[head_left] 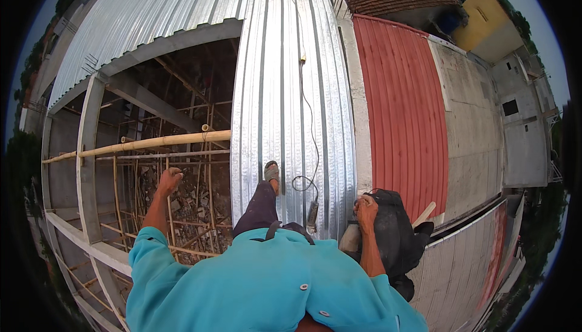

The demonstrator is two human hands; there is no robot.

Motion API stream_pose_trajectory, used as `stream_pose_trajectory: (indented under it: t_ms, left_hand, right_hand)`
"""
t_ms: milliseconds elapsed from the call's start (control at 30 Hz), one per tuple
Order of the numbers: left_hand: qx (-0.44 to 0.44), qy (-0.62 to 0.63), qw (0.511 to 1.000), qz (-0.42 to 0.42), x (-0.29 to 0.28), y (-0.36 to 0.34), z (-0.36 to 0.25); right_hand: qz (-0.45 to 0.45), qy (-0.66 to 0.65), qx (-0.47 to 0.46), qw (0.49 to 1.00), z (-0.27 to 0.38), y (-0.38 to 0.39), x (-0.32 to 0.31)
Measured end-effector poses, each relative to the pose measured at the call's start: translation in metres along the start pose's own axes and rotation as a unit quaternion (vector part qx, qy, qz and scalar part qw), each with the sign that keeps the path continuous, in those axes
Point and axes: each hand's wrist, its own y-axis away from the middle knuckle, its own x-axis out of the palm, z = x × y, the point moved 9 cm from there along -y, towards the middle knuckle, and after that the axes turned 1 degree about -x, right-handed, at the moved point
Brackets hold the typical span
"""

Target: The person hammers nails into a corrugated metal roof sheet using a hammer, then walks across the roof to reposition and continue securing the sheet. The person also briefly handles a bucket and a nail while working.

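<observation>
My left hand (170, 180) reaches out over the open gap in the roof, fingers closed around a thin upright bamboo stick (168, 223) of the scaffold. My right hand (365, 208) grips the top of a black bag (394, 229) that sits on the roof edge to my right. A pale rounded object (350, 239) shows just below that hand. My leg in dark trousers stretches forward, its sandalled foot (271, 171) on the corrugated metal sheet (291, 89). A power tool (312, 214) lies beside my leg, with its cable (306, 108) running up the sheet.
A thick horizontal bamboo pole (151, 144) and grey steel beams (88, 150) frame the open gap, with rubble far below. To the right lie a red corrugated roof (400, 108) and a concrete slab (473, 120). A wooden handle (424, 213) sticks out behind the bag.
</observation>
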Motion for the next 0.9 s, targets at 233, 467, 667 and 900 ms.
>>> stream_pose_trajectory:
  t_ms: [233,467,667,900]
  left_hand:
    - [0.071,0.109,0.988,-0.078,-0.179,-0.107,-0.185]
    - [0.104,-0.016,0.994,0.018,-0.194,-0.224,-0.348]
    - [0.186,0.03,0.982,0.014,-0.183,-0.312,-0.51]
    - [0.126,0.195,0.972,0.025,-0.108,-0.38,-0.532]
  right_hand:
    - [-0.014,-0.029,0.114,0.993,0.056,-0.156,0.059]
    - [-0.021,-0.084,0.409,0.908,-0.156,-0.072,0.078]
    - [0.044,0.091,0.367,0.925,-0.09,-0.149,0.131]
    - [-0.03,0.002,0.271,0.962,0.09,-0.356,0.059]
